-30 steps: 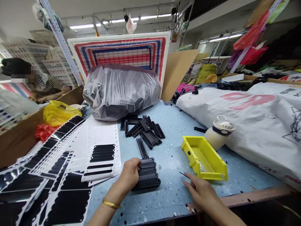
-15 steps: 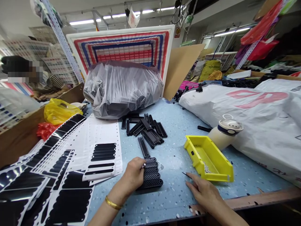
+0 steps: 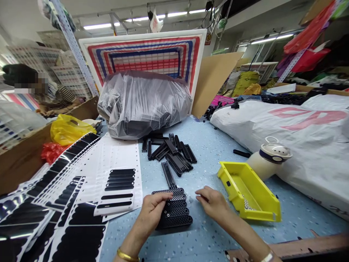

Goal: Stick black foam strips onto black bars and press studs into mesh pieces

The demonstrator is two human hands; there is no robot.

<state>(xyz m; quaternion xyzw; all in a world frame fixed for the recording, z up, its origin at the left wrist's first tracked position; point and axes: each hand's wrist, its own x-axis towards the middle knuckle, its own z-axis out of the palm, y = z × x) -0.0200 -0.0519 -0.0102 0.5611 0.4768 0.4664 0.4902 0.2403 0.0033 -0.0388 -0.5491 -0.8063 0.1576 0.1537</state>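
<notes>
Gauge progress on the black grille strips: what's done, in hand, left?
Done, apparently: a few pieces lined up in the row of strips. In hand: the left hand grips that row at its top strip; the right hand hovers pinched beside it. Left: the loose pile and a full grey bag behind, so likely early.

I see a yellow bin (image 3: 261,215) right of centre on the blue table (image 3: 212,145), a white bottle (image 3: 268,160) lying just behind it, and a grey plastic bag (image 3: 144,105) further back
</notes>
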